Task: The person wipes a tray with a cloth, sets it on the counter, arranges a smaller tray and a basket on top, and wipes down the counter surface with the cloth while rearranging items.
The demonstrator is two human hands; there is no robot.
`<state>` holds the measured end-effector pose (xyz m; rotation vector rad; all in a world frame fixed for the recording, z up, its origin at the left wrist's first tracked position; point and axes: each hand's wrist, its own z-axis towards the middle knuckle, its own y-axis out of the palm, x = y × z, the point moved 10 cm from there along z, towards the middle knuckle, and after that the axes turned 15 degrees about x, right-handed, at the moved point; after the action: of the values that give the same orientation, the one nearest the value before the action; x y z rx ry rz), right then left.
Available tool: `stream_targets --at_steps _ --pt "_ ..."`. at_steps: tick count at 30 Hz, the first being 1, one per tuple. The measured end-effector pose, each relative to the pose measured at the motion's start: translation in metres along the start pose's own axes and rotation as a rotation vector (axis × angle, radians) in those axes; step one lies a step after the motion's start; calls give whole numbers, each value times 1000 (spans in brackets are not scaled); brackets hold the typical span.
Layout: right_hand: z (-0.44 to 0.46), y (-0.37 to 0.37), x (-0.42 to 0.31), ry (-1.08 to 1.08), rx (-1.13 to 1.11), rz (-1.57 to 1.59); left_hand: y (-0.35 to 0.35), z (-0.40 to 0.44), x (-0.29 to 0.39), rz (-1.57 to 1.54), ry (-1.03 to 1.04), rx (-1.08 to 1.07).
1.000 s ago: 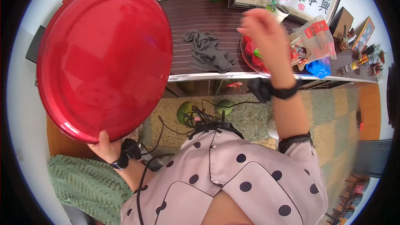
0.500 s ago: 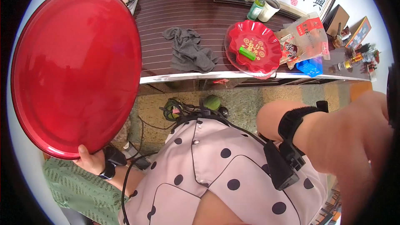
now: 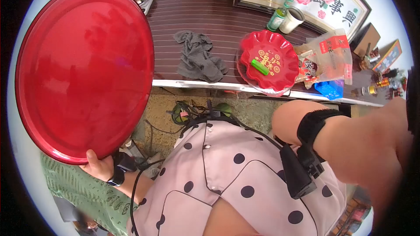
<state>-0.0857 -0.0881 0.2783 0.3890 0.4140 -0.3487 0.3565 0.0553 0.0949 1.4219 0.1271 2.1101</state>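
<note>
Red tray: it [image 3: 85, 72] stands tilted up at our left, above the left hand [image 3: 99, 167], which grips its lower rim.
Left grip: we clamp the rim, thumb on the front face, the other fingers mostly hidden.
Scalloped bowl: this red bowl [image 3: 286, 76] holds a green item [image 3: 260, 67] and sits in a clear dish [image 3: 241, 71] on the counter [image 3: 166, 30].
Plastic bag: it [image 3: 328, 57] lies beside the bowl.
Right hand: we have it [image 3: 385, 135] raised at the view's edge; we cannot tell its finger state.
</note>
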Motion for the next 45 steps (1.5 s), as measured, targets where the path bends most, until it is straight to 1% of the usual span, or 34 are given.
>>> stream_targets --at_steps 6,13,15,18,19,20,21,22,23,24,25,27,28,30,31,33,35,37,39,41,42,43,45 --pt "8 1 -1 -23 -22 38 4 -4 13 16 55 21" --pt "18 -2 6 -29 -36 39 9 0 11 -35 17 11" --pt "24 -3 8 -35 -30 41 4 3 9 -3 33 56" --pt "37 -24 15 -82 41 47 -7 7 11 30 70 121" --pt "40 -42 25 -112 133 6 -10 8 13 26 87 134" --pt "38 -71 46 -123 294 -118 -15 9 15 22 92 156" --pt "27 -105 81 -81 476 -338 -18 9 15 -14 66 167" --pt "6 -146 130 57 626 -660 -22 8 13 -48 39 178" --pt "-30 -185 184 305 673 -1031 -27 7 13 -48 42 197" --pt "-63 -199 234 323 470 -1308 -31 6 13 -58 47 199" --pt "-97 -192 270 183 95 -1704 -33 7 14 -71 48 198" --pt "-154 -208 318 475 41 -1861 -47 8 13 -59 50 219" --pt "-156 -208 324 474 30 -1862 -59 10 13 -39 46 236" --pt "-183 -235 346 921 75 -1776 -77 10 12 8 34 262" --pt "-182 -241 347 924 72 -1776 -82 11 12 10 31 264" --pt "-162 -257 342 802 189 -1514 -94 11 10 44 28 295" --pt "-135 -273 319 790 490 -1170 -106 12 6 64 3 348" --pt "-99 -261 289 806 766 -680 -115 13 3 83 -26 394" --pt "-64 -246 263 786 835 -421 -117 17 -3 22 -67 396" --pt "-45 -243 248 798 870 -398 -118 23 -10 27 -52 366" --pt "-44 -252 247 807 807 -463 -117 24 -12 40 -28 339" --pt "-49 -270 249 805 815 -471 -118 27 -15 37 -36 333" --pt "-62 -303 264 811 317 -1238 -111 30 -21 -4 -66 243"
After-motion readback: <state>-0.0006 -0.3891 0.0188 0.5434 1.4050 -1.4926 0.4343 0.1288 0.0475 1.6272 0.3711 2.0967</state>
